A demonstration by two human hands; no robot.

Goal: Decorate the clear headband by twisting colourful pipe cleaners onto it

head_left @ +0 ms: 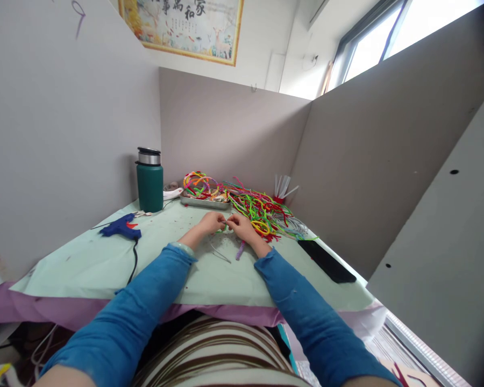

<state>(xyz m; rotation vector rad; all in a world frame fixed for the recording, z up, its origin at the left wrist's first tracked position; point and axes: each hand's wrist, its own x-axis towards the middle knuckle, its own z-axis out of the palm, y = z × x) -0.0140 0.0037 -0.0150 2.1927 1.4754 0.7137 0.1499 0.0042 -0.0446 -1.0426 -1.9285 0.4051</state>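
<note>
My left hand (212, 221) and my right hand (242, 226) meet fingertip to fingertip above the middle of the table. Both are closed in a pinch on a pipe cleaner (226, 222), mostly covered by the fingers. A bit of green shows just under the fingertips. Below my left hand a thin grey strand (220, 253) curves over the cloth; whether it joins the held piece cannot be made out. A short fuzzy purple piece (240, 250) lies under my right wrist.
Behind my hands are a heap of colourful pipe cleaners (258, 207) and a metal tray (205, 204) of finished-looking loops. A green bottle (150, 185) and a blue glue gun (122, 228) with its cord stand left. At right lies a black flat object (326, 260). Grey partitions (234, 123) enclose the table.
</note>
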